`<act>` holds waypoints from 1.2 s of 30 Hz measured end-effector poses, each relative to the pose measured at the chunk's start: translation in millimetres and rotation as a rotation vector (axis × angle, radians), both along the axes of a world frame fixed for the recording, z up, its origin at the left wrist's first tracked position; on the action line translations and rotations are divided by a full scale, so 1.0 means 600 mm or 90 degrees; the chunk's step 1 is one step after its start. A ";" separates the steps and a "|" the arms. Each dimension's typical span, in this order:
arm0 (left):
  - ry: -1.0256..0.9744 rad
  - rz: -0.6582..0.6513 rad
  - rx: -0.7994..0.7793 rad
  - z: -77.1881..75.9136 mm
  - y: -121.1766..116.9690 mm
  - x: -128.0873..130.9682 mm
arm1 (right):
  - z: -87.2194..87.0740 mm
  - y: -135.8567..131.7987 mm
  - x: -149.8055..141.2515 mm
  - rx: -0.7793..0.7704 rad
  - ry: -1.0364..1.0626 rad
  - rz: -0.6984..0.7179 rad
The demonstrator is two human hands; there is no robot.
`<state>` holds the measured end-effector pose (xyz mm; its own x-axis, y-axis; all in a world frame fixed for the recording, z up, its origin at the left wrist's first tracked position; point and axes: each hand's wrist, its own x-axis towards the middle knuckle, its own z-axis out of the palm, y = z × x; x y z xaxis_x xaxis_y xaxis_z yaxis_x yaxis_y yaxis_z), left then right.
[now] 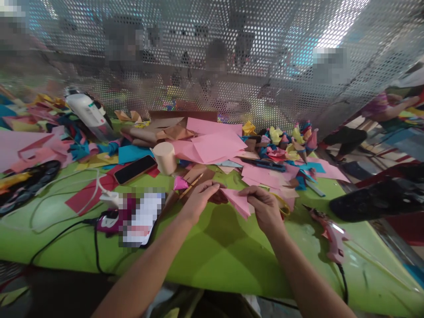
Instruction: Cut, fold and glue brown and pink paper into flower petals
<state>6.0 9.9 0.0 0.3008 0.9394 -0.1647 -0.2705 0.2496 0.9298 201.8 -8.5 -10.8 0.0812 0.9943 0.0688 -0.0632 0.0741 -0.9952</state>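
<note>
A folded piece of pink paper (236, 202) is held above the green table between my two hands. My left hand (206, 196) pinches its upper left corner, the fingertips partly hidden behind it. On the other side, my right hand (261, 204) grips the paper's right edge between thumb and fingers. The paper tapers to a point at the bottom. Just left of my left hand lie a pencil (192, 185) and a small bright pink piece (180, 183). Yellow-handled scissors (282, 206) rest partly hidden behind my right hand.
A pink glue gun (334, 240) with a cord lies at right, near a black bottle (374, 201). At left are a lit phone (142, 221), a dark phone (135, 169), a power strip (111, 221) and cables. Pink sheets (215, 143), a cup (164, 158) and paper flowers (291, 143) stand behind.
</note>
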 end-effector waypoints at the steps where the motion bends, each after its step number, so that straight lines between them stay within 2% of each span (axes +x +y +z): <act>1: 0.011 -0.011 0.004 0.000 0.000 0.000 | 0.003 -0.002 0.000 0.010 -0.026 -0.001; 4: 0.047 -0.042 0.005 -0.003 0.001 0.001 | 0.011 -0.005 0.000 0.043 -0.109 0.002; 7: 0.073 -0.042 0.012 -0.005 0.002 0.001 | 0.014 -0.005 -0.002 0.044 -0.125 0.003; 11: 0.076 0.029 0.039 -0.009 0.006 0.002 | 0.012 -0.002 -0.005 -0.014 -0.047 0.005; 14: 0.079 0.085 0.076 -0.012 0.008 0.003 | 0.011 0.000 -0.009 -0.055 0.011 0.039; 18: 0.091 0.117 0.110 -0.013 0.007 0.005 | 0.010 0.003 -0.013 -0.084 -0.017 0.084; 22: 0.155 0.071 0.140 -0.009 0.004 0.000 | 0.009 0.007 -0.010 -0.094 -0.058 0.075; 26: 0.382 0.016 0.278 0.001 0.000 -0.007 | 0.009 0.006 -0.008 -0.097 -0.075 0.091; 28: 0.439 -0.036 0.308 0.002 -0.001 -0.007 | 0.009 0.004 -0.010 -0.098 -0.084 0.112; 30: 0.426 -0.075 0.283 -0.001 -0.001 -0.003 | 0.010 0.003 -0.011 -0.096 -0.088 0.126; 32: 0.365 -0.080 0.217 -0.006 -0.001 0.002 | 0.012 0.003 -0.009 -0.074 -0.079 0.106; 36: 0.198 -0.014 0.067 -0.014 0.002 0.009 | 0.011 0.003 0.001 0.022 -0.032 0.037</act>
